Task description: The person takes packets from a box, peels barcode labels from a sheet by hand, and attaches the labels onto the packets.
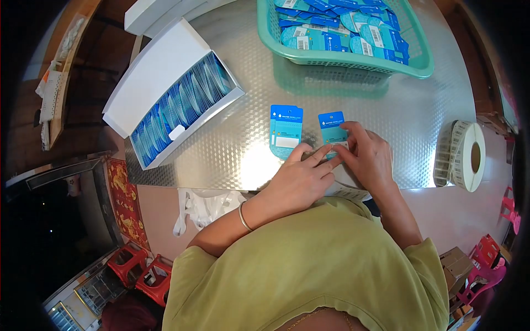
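Two blue-and-teal cards lie on the metal table in front of me. On the right card [332, 122], my right hand [371, 157] touches the right edge, its thumb and fingers bent at the lower part. My left hand [303, 179] reaches in from the left, fingertips meeting the right thumb over that card's lower end; whether a small label is between them is too hidden to tell. The left card [286, 127], with a white label near its bottom, seems to lie on another card, and my left index finger is close to its lower edge. A label strip [349, 192] shows beneath my hands.
A green basket [342, 59] of similar cards stands at the back. An open white box [190, 128] packed with cards is at the left, a label roll [469, 157] at the right. A white plastic bag [207, 207] hangs by the front edge.
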Tool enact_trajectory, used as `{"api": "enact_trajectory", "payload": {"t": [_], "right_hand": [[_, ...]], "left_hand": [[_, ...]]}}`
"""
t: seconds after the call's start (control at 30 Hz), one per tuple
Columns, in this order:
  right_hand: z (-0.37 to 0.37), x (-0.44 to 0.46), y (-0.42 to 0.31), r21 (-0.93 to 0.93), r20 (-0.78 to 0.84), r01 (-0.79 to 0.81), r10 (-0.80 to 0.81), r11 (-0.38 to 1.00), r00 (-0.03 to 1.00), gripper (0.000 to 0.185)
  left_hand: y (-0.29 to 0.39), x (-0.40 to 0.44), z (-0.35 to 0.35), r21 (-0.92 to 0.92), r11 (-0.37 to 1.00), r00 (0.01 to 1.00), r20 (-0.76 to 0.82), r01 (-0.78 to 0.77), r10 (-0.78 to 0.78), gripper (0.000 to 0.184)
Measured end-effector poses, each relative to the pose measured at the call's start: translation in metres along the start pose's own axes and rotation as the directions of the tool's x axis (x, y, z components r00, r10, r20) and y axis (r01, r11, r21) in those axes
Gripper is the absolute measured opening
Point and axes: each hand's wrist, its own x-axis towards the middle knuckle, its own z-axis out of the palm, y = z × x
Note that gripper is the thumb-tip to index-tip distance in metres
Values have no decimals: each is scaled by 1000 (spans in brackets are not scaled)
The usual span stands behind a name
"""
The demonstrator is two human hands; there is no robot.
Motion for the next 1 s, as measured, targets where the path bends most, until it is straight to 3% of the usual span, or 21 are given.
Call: {"api": "enact_trajectory", "payload": {"t": [0.1, 0.2, 0.3, 0.4, 0.43, 0.53, 0.63, 0.83, 0.93, 1.0], "right_hand": [[-11, 6, 1, -26, -40, -34, 33, 999, 999, 42], [-17, 8, 6, 6, 35, -51, 51, 999, 998, 39], [-20, 13, 21, 220, 148, -185, 154, 958, 977, 34], [-18, 16, 37, 444, 102, -147, 113, 884, 988, 31], [-19, 17, 36, 440, 77, -88, 60, 894, 995, 39], [-21, 26, 26, 242, 21, 282, -296, 928, 955, 51], [-16, 29, 21, 142, 126, 394, -412, 908, 903, 63], [-18, 38, 20, 121, 216, 384, -402, 915, 890, 71], [-26, 38, 12, 243, 329, 170, -246, 955, 912, 70], [-31, 39, 8, 252, 305, 175, -249, 952, 919, 65]], "left_hand": [[1, 0, -1, 4, 1000, 1000, -3, 3, -3, 11], [1, 1, -3, -1, 1000, 1000, -7, 2, -2, 10], [1, 1, -4, -7, 1000, 1000, 1, 3, -3, 10], [0, 1, -3, -12, 1000, 1000, 1, 3, -3, 11], [0, 1, -3, -11, 1000, 1000, 1, 4, -4, 11], [1, 2, -4, -14, 1000, 1000, -4, -2, 2, 11], [0, 2, -5, -40, 999, 1000, -3, -5, 5, 11], [-4, -4, -6, -71, 997, 998, -46, -36, 33, 14], [-4, -4, -15, -89, 996, 999, -23, -24, 22, 11], [-3, -9, -15, -107, 994, 998, 60, 26, -19, 10]]}}
